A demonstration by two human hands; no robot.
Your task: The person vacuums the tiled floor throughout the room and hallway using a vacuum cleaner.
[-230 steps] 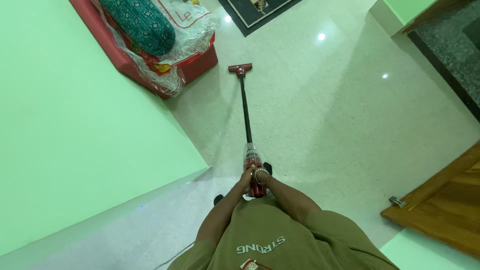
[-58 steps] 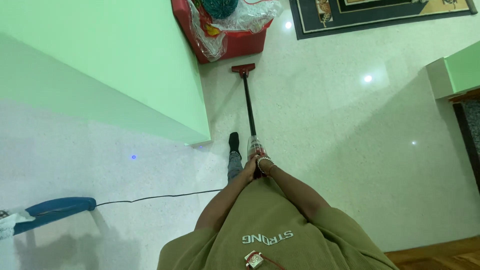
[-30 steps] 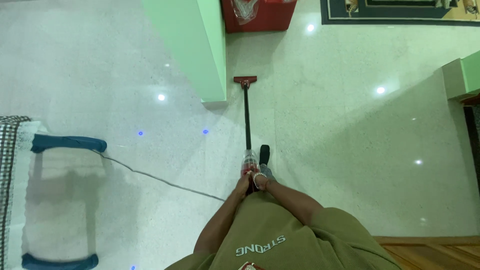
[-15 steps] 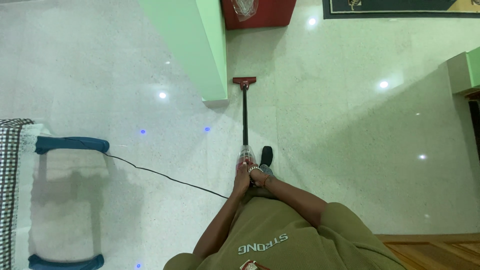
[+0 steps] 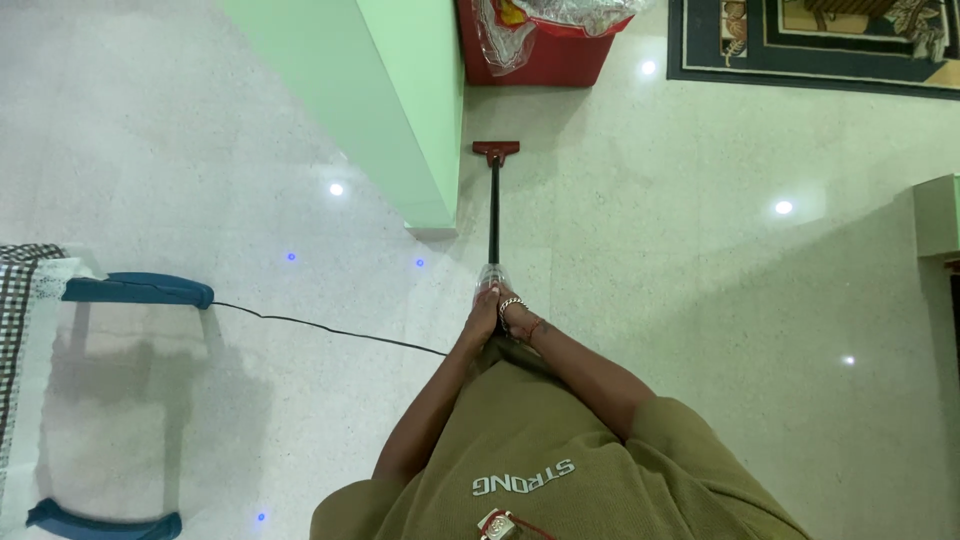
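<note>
A red stick vacuum cleaner (image 5: 493,215) stands in front of me on the pale speckled floor (image 5: 680,260). Its long black tube runs forward to a small red floor head (image 5: 496,150) lying beside the corner of a green wall (image 5: 400,110). Both hands grip the handle end at my waist: my left hand (image 5: 483,318) on the left side, my right hand (image 5: 512,316), with a bracelet on its wrist, on the right. The vacuum's body is mostly hidden under my hands. A black power cord (image 5: 320,328) trails left across the floor.
A red box with clear plastic wrapping (image 5: 545,40) sits just beyond the floor head. A dark patterned rug (image 5: 820,45) lies at top right. At left stands a clear chair with blue trim (image 5: 120,300). A green ledge (image 5: 940,215) juts in at right.
I have stepped forward since half a second ago: my hands and the vacuum moved up the view, toward the red box. My foot is no longer in sight.
</note>
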